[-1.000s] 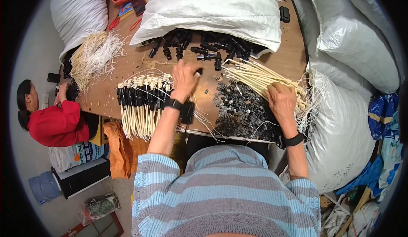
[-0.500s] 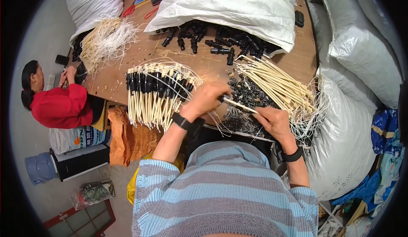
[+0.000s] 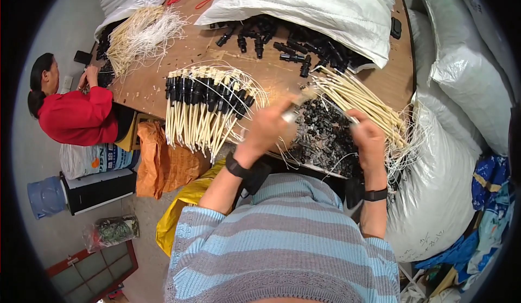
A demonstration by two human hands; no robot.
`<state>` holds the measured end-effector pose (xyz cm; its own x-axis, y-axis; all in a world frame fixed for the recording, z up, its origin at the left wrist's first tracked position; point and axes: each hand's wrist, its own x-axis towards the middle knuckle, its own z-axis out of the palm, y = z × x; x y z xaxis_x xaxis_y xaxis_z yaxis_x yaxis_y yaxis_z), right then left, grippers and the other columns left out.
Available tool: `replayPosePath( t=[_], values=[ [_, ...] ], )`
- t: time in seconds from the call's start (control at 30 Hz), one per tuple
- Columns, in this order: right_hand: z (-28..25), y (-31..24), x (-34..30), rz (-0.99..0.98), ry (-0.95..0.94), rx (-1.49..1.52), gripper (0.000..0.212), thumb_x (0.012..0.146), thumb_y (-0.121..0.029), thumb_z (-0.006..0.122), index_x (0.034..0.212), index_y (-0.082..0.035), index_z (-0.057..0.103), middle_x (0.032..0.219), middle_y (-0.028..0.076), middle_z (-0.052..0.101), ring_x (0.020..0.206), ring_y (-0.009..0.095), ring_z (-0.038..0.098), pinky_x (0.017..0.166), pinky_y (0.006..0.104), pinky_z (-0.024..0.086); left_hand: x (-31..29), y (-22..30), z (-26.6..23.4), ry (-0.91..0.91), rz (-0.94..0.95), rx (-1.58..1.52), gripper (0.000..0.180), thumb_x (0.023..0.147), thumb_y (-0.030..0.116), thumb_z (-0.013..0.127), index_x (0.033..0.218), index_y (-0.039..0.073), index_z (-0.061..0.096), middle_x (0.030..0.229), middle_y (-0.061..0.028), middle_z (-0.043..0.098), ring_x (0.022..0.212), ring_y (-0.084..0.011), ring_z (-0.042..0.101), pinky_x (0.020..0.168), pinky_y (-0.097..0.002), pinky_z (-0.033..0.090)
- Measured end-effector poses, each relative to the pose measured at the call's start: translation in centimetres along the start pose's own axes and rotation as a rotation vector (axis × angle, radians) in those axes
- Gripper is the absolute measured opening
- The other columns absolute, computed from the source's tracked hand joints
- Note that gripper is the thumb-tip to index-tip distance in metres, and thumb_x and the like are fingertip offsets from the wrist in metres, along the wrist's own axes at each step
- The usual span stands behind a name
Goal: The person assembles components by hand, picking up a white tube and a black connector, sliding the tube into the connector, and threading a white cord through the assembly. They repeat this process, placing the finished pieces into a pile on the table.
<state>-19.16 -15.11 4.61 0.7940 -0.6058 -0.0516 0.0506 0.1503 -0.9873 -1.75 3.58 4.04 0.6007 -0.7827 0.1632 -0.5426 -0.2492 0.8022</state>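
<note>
My left hand point(image 3: 269, 128) is closed, its fingertips pinched at a pale blurred bit over the pile of small black and clear pieces point(image 3: 321, 137). A beige blur lies just beyond those fingertips; motion smears its shape. My right hand point(image 3: 370, 136) is also closed, on a thin pale strand point(image 3: 342, 109) that slants up and left from its fingers. Close beyond my right hand lies a bundle of cream rods point(image 3: 361, 98) with tangled white strings. To the left of my left hand, a row of cream rods fitted with black connectors point(image 3: 203, 96) lies fanned out.
Loose black connectors point(image 3: 306, 48) spill from a white woven sack point(image 3: 304, 4) at the back. Full white sacks point(image 3: 461, 58) crowd the right side. On the left, a person in red point(image 3: 81, 113) works beside another string bundle point(image 3: 142, 37). An orange bag point(image 3: 154, 162) hangs at the table edge.
The cream rod that stretched between my hands no longer shows clearly there. My right hand has risen slightly and its fingers have curled in. The whole view has shifted a little.
</note>
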Motion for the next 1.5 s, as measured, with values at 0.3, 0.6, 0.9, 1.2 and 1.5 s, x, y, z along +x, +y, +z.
replayPosePath(
  t=[0.3,0.6,0.9,1.2,1.5],
  values=[
    [5.5,2.8,-0.9,-0.337,-0.205,-0.972,0.021,0.078,-0.02,0.075,0.089,-0.009,0.06,0.066,0.01,0.06,0.059,0.031,0.061,0.051,0.0384,0.047,-0.7,-1.6,3.9,-0.099,-0.46,-0.674,0.027,0.087,0.007,0.059,0.112,-0.002,0.063,0.076,-0.0002,0.064,0.067,-0.0074,0.06,0.057,-0.0227,0.047],
    [4.6,3.3,-0.7,-0.455,-0.068,-0.982,0.0,0.08,-0.01,0.065,0.08,-0.01,0.065,0.061,0.011,0.061,0.052,0.03,0.061,0.046,0.0389,0.046,-0.8,-2.1,2.3,-0.229,-0.168,0.007,0.04,0.076,0.007,0.057,0.116,0.001,0.061,0.093,-0.0175,0.068,0.088,-0.0302,0.065,0.081,-0.0366,0.049],
    [4.5,3.6,-0.3,-0.487,-0.174,-0.924,0.002,0.08,-0.009,0.065,0.081,-0.008,0.066,0.062,0.013,0.06,0.053,0.03,0.061,0.047,0.0383,0.047,-0.6,-2.0,2.3,-0.373,-0.169,-0.015,0.04,0.075,0.001,0.055,0.114,0.003,0.063,0.099,-0.0201,0.066,0.096,-0.036,0.062,0.084,-0.0403,0.048],
    [5.2,2.6,-1.0,-0.409,-0.26,-0.804,0.01,0.084,-0.009,0.063,0.092,-0.004,0.061,0.069,0.015,0.06,0.06,0.036,0.06,0.052,0.0432,0.047,-0.3,-1.1,2.0,-0.519,-0.112,-0.023,0.052,0.074,-0.003,0.054,0.125,0.007,0.053,0.101,-0.0169,0.065,0.099,-0.0332,0.062,0.086,-0.0378,0.047],
    [4.8,3.2,-1.0,-0.407,-0.222,-0.929,0.009,0.088,-0.011,0.066,0.095,-0.006,0.063,0.071,0.015,0.061,0.063,0.034,0.063,0.055,0.0398,0.049,-0.5,-1.1,2.0,-0.057,0.229,-0.045,0.016,0.071,-0.005,0.064,0.084,0.004,0.068,0.084,-0.0069,0.064,0.081,-0.02,0.062,0.072,-0.0295,0.049]
  ],
)
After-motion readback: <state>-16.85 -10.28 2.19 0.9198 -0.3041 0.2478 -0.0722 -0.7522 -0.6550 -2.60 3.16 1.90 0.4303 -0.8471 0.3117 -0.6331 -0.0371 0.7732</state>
